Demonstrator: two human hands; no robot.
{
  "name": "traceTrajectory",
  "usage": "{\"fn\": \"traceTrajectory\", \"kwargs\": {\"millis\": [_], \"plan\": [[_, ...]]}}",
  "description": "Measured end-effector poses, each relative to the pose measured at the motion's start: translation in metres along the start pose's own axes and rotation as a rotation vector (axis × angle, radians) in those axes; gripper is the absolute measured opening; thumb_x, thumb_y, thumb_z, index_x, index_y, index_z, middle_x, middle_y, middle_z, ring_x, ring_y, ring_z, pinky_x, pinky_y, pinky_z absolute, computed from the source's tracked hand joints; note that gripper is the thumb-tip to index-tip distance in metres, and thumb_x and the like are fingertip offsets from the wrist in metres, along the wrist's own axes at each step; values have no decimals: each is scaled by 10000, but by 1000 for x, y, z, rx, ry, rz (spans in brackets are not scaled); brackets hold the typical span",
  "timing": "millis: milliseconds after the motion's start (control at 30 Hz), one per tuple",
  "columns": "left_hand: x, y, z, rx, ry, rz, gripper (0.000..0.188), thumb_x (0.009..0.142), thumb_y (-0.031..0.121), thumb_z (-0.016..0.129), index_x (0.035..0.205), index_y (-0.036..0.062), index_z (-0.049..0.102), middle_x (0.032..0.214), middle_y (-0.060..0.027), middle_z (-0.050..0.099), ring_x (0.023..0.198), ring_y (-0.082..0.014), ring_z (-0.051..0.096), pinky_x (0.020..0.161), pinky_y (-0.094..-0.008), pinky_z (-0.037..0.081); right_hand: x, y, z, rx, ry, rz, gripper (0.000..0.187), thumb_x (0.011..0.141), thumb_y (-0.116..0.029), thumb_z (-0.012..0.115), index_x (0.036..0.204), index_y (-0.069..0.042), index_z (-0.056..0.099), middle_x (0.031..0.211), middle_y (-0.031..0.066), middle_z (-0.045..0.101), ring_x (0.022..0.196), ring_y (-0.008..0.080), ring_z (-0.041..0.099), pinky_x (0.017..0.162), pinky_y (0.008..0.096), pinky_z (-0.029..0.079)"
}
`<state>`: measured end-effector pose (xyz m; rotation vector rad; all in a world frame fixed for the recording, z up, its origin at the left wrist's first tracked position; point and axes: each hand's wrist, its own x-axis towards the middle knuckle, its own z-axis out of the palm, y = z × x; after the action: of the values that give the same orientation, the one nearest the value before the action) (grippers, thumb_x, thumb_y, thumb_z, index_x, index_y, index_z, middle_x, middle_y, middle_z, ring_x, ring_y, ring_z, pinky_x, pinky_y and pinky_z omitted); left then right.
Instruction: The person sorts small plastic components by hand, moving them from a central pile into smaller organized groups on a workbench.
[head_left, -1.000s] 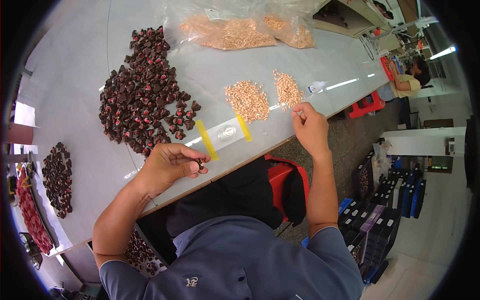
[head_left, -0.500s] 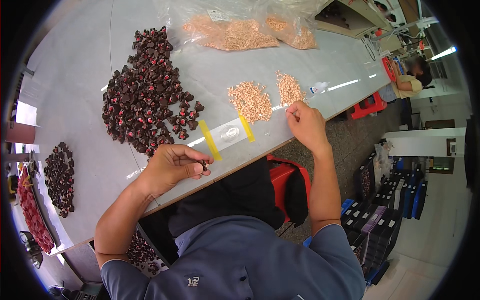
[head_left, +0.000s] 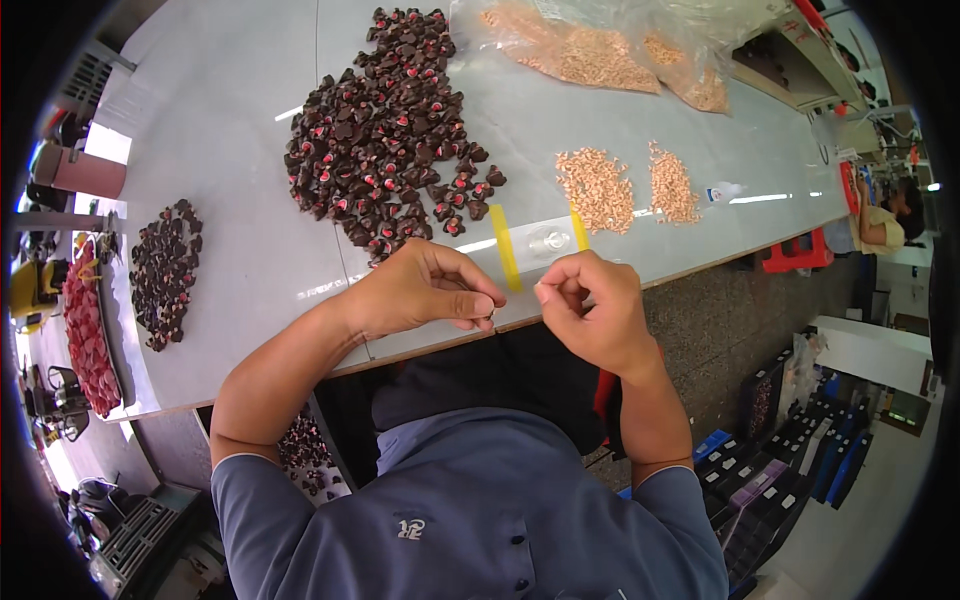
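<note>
Near the table's front edge my left hand (head_left: 430, 290) is closed in a pinch. Between its thumb and fingertips sits a small dark brown piece, almost wholly hidden by the fingers. Just to the right, my right hand (head_left: 595, 305) is pinched too, thumb against forefinger; whatever is in it is too small to make out. A big heap of dark brown pieces (head_left: 385, 150) with pinkish-red spots lies beyond my left hand. Two small piles of tan bits, a wider one (head_left: 596, 190) and a narrower one (head_left: 674, 187), lie beyond my right hand.
A clear strip with a round clear disc (head_left: 549, 241) is fixed by yellow tape (head_left: 505, 245) beyond my hands. Clear bags of tan bits (head_left: 605, 58) lie at the back. A smaller dark pile (head_left: 167, 275) is at left. Another person (head_left: 880, 220) sits far right.
My right hand has come from the narrower tan pile toward my left hand, fingers pinched. My left hand keeps its pinch on the dark piece. The whole view has shifted.
</note>
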<state>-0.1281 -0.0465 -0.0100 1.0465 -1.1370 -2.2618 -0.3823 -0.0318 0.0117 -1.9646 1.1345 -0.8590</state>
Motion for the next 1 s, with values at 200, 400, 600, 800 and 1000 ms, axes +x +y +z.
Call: {"fn": "traceTrajectory", "kwargs": {"millis": [200,400,600,800,1000], "plan": [[-2,-3,-3,-10,-20,19,226,895,153,789,1027,-25,742,937,-117,752,837,-161,728,738,-272,588,5,-3,28,32,-62,-85,107,842,36,720,884,-17,637,642,14,608,500,65,536,470,236,407],[-4,-3,-1,-5,-30,61,257,899,174,790,1022,-45,734,886,-107,745,807,-147,716,723,-255,582,2,-3,31,55,-89,-80,103,847,45,710,903,-9,643,645,21,613,509,72,549,482,235,419],[-5,-3,-1,2,-43,54,217,904,145,780,1001,-45,738,885,-105,740,791,-137,714,714,-251,583,4,-5,29,100,-125,-54,101,859,56,694,930,9,641,634,23,614,525,61,558,491,229,425],[-4,-2,0,-2,-29,43,211,905,141,778,995,-46,739,878,-97,738,782,-136,714,717,-251,592,1,-1,29,94,-139,-59,99,864,68,684,936,16,639,642,32,628,529,62,563,487,230,428],[-4,-2,0,30,-42,64,204,904,136,776,999,-41,740,877,-97,736,790,-138,716,722,-252,597,4,1,26,18,-154,-146,118,851,64,697,941,11,643,659,49,641,516,91,579,480,241,435]]}}
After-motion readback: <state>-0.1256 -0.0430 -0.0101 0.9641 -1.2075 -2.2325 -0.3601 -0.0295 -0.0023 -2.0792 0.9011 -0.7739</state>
